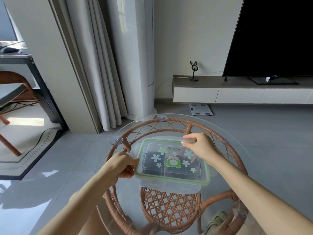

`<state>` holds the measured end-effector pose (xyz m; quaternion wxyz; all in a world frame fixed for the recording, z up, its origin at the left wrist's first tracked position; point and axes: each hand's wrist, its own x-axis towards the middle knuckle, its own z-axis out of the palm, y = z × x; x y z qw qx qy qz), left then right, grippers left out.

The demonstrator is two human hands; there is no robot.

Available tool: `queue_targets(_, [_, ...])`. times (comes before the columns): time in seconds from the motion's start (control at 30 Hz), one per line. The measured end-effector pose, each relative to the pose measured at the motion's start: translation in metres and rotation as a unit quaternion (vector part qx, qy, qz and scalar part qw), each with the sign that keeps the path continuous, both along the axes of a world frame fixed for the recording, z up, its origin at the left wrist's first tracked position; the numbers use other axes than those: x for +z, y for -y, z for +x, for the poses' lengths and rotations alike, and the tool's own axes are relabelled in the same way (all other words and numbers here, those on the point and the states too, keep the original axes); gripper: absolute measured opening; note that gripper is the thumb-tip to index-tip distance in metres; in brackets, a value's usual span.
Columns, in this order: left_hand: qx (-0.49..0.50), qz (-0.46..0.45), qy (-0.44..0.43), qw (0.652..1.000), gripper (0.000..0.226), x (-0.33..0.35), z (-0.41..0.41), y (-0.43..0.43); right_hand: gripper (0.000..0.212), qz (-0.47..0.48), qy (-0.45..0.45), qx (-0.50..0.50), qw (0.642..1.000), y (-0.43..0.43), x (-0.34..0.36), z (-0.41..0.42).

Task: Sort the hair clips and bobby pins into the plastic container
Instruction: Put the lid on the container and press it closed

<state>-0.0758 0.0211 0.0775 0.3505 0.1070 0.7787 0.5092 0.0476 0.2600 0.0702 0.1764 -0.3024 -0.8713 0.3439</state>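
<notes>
- The plastic container (171, 164) sits on the round glass bench (254, 158) with a rattan frame, near the middle, directly in front of you.
- Its clear lid (172, 160), green-rimmed and printed with flowers and a frog sticker, lies over the top.
- Through the lid you can see dark hair clips and bobby pins (149, 162) heaped in the left compartments; exact pieces are too blurred to tell apart.
- Your left hand (122, 165) has its grip pinched closed on the lid's left side latch flap.
- Your right hand (199, 145) has its grip pinched closed on the far latch flap at the container's back right corner.
</notes>
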Motion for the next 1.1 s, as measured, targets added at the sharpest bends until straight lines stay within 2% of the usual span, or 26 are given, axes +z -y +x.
queue_targets(0.37, [-0.05,-0.046,-0.014,0.998,0.011,0.005,-0.009,-0.007,0.029,-0.051,-0.002,0.025,0.998,-0.015,0.002,-0.005])
queue_targets(0.5, [-0.057,-0.064,-0.005,0.996,0.014,0.008,-0.011,-0.007,0.03,-0.009,0.026,0.031,0.999,-0.008,0.003,0.002])
queue_targets(0.53, [-0.049,-0.067,-0.028,0.996,0.02,0.007,-0.011,-0.007,0.034,0.027,0.044,0.025,0.998,-0.004,0.003,0.007])
queue_targets(0.6, [-0.044,-0.099,-0.143,0.984,0.032,0.004,-0.011,-0.007,0.044,0.146,0.081,0.001,0.986,0.005,0.003,0.023])
queue_targets(0.67, [-0.071,-0.153,-0.278,0.946,0.036,-0.001,-0.008,-0.01,0.05,0.255,0.107,-0.044,0.96,0.014,-0.001,0.048])
queue_targets(0.73, [-0.1,-0.184,-0.345,0.915,0.029,-0.007,-0.004,-0.012,0.051,0.303,0.154,-0.098,0.935,0.022,-0.004,0.074])
queue_targets(0.8, [-0.134,-0.202,-0.377,0.894,0.024,-0.012,-0.003,-0.011,0.052,0.291,0.189,-0.109,0.931,0.029,-0.008,0.089])
queue_targets(0.9, [-0.219,-0.211,-0.407,0.861,0.043,-0.015,0.0,-0.006,0.056,0.291,0.216,-0.061,0.93,0.03,-0.005,0.089])
queue_targets(0.97, [-0.245,-0.204,-0.432,0.844,0.048,-0.014,0.001,-0.004,0.058,0.252,0.221,-0.016,0.942,0.028,0.0,0.086])
queue_targets(1.03, [-0.245,-0.196,-0.438,0.843,0.053,-0.013,-0.003,-0.004,0.061,0.175,0.237,0.032,0.955,0.026,0.004,0.085])
queue_targets(1.1, [-0.252,-0.196,-0.417,0.851,0.058,-0.014,-0.009,-0.006,0.066,0.132,0.266,0.064,0.953,0.028,0.009,0.084])
